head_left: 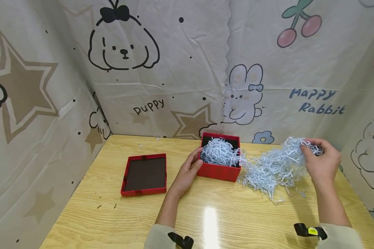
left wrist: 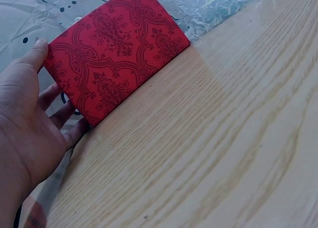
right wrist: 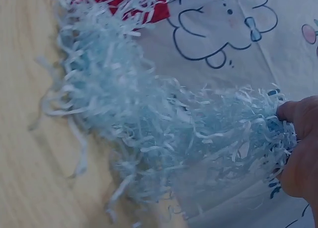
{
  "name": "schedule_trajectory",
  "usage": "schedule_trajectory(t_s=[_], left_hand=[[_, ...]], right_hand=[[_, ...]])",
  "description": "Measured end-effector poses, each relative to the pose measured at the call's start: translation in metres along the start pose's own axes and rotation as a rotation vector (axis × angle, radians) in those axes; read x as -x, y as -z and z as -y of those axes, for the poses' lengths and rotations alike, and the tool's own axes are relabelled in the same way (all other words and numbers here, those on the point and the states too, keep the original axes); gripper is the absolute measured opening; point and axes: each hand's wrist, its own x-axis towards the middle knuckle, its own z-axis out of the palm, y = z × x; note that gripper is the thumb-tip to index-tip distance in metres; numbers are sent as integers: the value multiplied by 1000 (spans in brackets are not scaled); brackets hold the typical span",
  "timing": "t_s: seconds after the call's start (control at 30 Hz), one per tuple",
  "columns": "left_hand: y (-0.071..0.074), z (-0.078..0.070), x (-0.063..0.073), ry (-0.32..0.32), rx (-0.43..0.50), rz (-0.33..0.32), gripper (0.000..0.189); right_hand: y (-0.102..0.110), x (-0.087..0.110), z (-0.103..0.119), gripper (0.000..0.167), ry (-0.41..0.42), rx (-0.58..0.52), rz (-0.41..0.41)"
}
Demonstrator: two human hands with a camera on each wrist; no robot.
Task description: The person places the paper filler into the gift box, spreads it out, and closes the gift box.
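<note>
A red box (head_left: 219, 172) stands open at the back middle of the table, full of pale blue shredded paper (head_left: 219, 152). My left hand (head_left: 187, 171) rests against its left side, thumb by the front corner and fingers along the wall. In the left wrist view, the left hand (left wrist: 30, 114) touches the edge of the patterned red front (left wrist: 114, 54). To the right, my right hand (head_left: 324, 160) pinches one end of a long clump of shredded paper (head_left: 271, 169). This clump stretches back to the box's right rim in the right wrist view, where strands (right wrist: 114, 84) overlap the red side.
The red lid (head_left: 144, 174), dark inside, lies upturned left of the box. A few tiny scraps (head_left: 107, 206) lie on the wooden table (head_left: 112, 224). A printed cloth (head_left: 180, 69) hangs close behind the box and along both sides.
</note>
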Motion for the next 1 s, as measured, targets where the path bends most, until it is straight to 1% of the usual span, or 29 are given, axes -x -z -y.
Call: schedule_trajectory(t_s=[0.13,0.23,0.5,0.6,0.67,0.77,0.83,0.93,1.0], left_hand=[[0,1,-1,-8,11,3,51],[1,1,-2,-16,22,6,52],[2,2,-2,-15,18,12,52],[3,2,-2,-10,11,9,52],[3,2,-3,-10,8,6,52],[3,3,-3,-10,11,3,51],[3,3,-3,-10,14,6,51],[2,2,-2,-7,15,10,51],[2,2,-1,-7,13,13,51]], right_hand=[[2,-3,16,17,54,-60,-34],[3,-5,30,16,104,-75,-51],[3,-5,68,20,186,-123,-48],[-1,-5,80,19,222,-151,-38],[-3,0,94,18,244,-166,-30],[-9,5,107,18,269,-186,-16],[-13,8,113,18,289,-193,-10],[-20,7,114,18,316,-214,13],[-26,10,118,17,321,-227,34]])
